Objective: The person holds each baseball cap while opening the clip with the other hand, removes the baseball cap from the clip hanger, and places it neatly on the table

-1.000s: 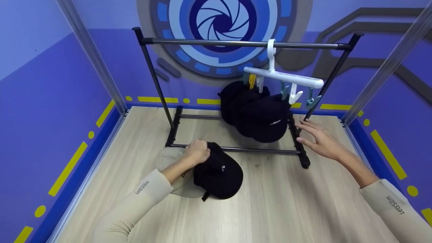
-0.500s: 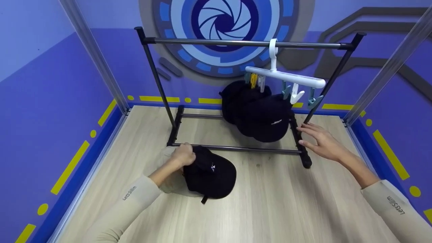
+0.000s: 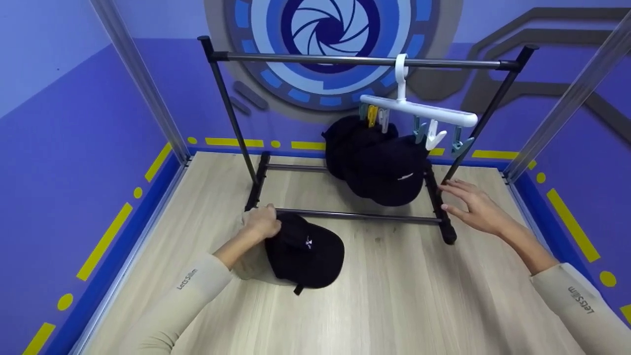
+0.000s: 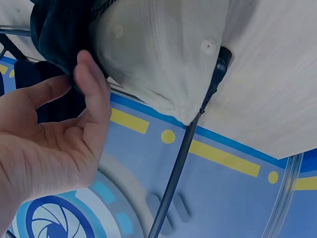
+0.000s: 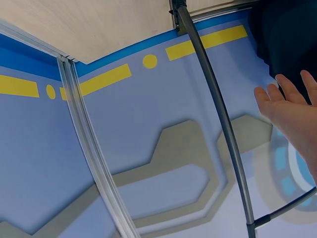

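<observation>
"Grip?"
"Pinching black cap (image 3: 305, 259) on counter (image 3: 394, 296) with left hand (image 3: 261, 223); right hand (image 3: 475, 208) spread beside rack (image 3: 365, 215)."
"Hidden?"
"Mostly, in head view: tan cap (image 3: 252, 267), behind black cap and forearm (image 3: 194, 286)."

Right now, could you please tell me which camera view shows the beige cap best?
The left wrist view: the beige cap fills its upper middle, its crown largely uncovered. In the head view, the left hand and the black cap hide much of it. The right wrist view does not show it.

Head view down over black cap (image 3: 313, 259)
</observation>
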`<act>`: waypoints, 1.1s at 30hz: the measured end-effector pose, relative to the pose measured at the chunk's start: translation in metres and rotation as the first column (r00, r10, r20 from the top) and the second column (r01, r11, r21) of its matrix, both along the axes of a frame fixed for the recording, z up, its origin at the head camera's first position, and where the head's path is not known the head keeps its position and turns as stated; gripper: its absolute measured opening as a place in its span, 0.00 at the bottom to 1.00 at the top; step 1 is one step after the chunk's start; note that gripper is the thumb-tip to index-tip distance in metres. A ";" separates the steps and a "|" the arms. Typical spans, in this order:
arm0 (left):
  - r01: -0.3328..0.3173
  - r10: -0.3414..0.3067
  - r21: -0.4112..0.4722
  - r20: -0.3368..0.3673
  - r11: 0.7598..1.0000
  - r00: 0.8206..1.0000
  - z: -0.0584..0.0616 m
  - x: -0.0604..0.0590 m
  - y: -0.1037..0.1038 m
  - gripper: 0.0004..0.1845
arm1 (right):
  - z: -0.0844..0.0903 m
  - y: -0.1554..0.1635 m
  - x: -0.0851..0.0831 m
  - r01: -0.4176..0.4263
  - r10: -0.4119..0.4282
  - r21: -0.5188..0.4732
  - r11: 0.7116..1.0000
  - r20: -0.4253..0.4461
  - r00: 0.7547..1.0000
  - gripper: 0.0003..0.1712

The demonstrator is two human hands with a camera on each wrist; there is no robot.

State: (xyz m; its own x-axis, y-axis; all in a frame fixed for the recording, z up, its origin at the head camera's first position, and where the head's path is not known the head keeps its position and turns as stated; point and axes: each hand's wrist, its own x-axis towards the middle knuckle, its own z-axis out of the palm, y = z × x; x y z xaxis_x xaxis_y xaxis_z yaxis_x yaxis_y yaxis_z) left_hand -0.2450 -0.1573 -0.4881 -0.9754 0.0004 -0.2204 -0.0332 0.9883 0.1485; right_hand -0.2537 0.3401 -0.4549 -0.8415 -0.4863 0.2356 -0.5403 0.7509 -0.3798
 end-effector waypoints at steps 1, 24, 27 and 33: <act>0.002 -0.002 -0.005 -0.007 1.000 1.000 0.001 -0.001 0.000 0.22 | 0.000 0.001 0.000 0.000 0.000 -0.001 1.000 -0.006 1.000 0.29; 0.306 -0.222 0.247 -0.316 0.920 0.923 0.025 -0.036 0.050 0.35 | 0.015 0.006 -0.016 0.047 -0.044 -0.041 0.998 0.086 0.995 0.31; 0.361 -0.269 0.289 -0.312 0.887 0.911 0.030 -0.036 0.061 0.39 | 0.014 0.006 -0.016 0.058 -0.052 -0.078 0.995 0.077 0.996 0.31; 0.434 -0.329 0.267 -0.358 0.861 0.874 0.043 -0.036 0.090 0.43 | 0.008 0.001 -0.018 0.084 -0.076 -0.131 0.988 0.071 0.995 0.32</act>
